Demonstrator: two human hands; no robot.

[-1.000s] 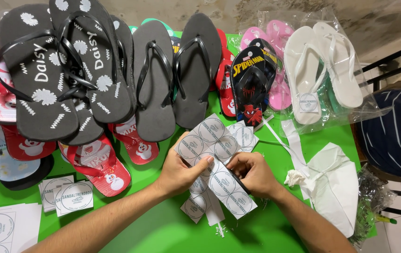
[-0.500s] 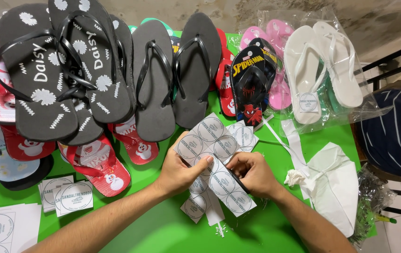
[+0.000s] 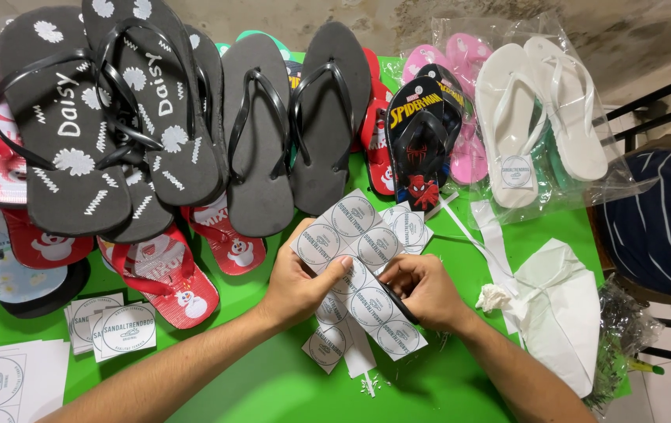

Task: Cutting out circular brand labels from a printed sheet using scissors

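Paper, thin and limp, is what both hands work on: a label sheet [image 3: 359,258] printed with round stickers, held over the green table [image 3: 273,384] just in front of the row of black sandals [image 3: 257,133]. The left hand [image 3: 298,280] pinches the sheet's left side, thumb on top and fingers curled beneath. The right hand [image 3: 423,291] is closed around black scissors [image 3: 400,304], whose blades lie on the sheet's lower part; whether they are parted cannot be told. Such a sheet looks very light, floppy and easy to crease or tear, so it is best gripped flat near the cut line, close to an edge. Cut label squares [image 3: 108,329] lie apart at the lower left, and crumpled white paper [image 3: 559,305] lies to the right.
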